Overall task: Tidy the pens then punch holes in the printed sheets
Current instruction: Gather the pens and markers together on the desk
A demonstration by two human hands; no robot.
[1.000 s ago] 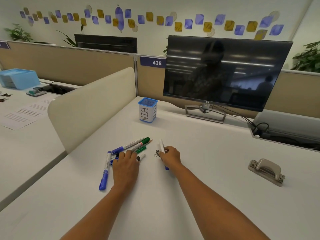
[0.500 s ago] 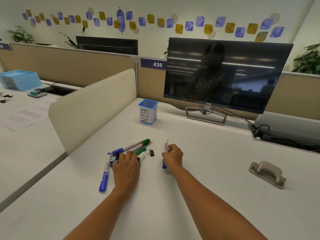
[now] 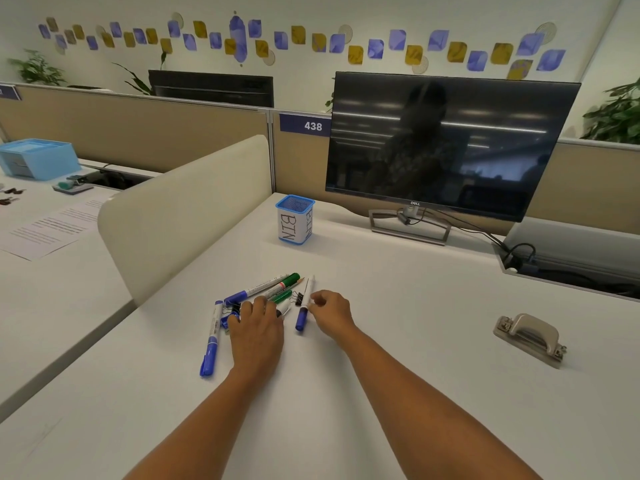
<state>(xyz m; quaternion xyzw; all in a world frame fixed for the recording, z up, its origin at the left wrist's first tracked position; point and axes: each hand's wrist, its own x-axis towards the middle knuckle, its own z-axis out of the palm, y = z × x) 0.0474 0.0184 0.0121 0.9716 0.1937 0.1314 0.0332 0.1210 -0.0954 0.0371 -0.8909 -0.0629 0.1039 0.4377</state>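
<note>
Several pens lie in a loose pile (image 3: 273, 291) on the white desk (image 3: 398, 306), blue and green ones mixed with small black binder clips (image 3: 296, 298). My left hand (image 3: 256, 329) rests palm down on the near side of the pile, fingers spread over the pens. A blue-capped white pen (image 3: 305, 304) lies just right of the pile, and my right hand (image 3: 330, 311) touches its side with curled fingertips. Another blue pen (image 3: 212, 339) lies apart to the left. A grey hole punch (image 3: 530, 339) sits at the right.
A blue mesh cup labelled BIN (image 3: 294, 223) stands behind the pens. A monitor (image 3: 446, 143) stands at the back right, a cream divider (image 3: 180, 213) at the left. Printed sheets (image 3: 52, 230) and a blue tray (image 3: 38, 159) lie on the neighbouring desk.
My right hand slid the blue-capped pen leftward against the pile beside the binder clip, and its fingers have loosened. My left hand stayed on the pens.
</note>
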